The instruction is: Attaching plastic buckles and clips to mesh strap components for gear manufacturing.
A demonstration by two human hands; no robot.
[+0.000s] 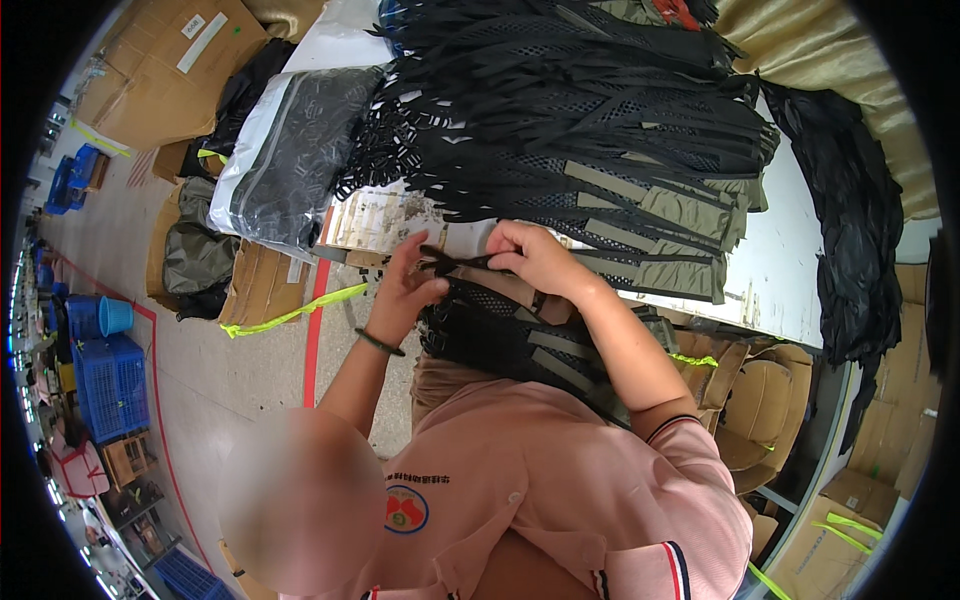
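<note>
My left hand (408, 287) and my right hand (537, 256) pinch the two ends of a short black strap (458, 263) held between them at the table's near edge. The strap belongs to a black mesh panel with olive strips (505, 340) that lies across my lap below the hands. A thin dark band circles my left wrist. Just beyond the hands, a big pile of similar black mesh panels with olive strips (600, 140) covers the white table (780, 250).
A clear plastic bag of black parts (285, 155) lies at the table's left end. Cardboard boxes (165, 65) and dark bags stand on the floor to the left, with blue crates (110, 385) and a blue bucket (115, 315). Black fabric (850, 220) hangs at the right.
</note>
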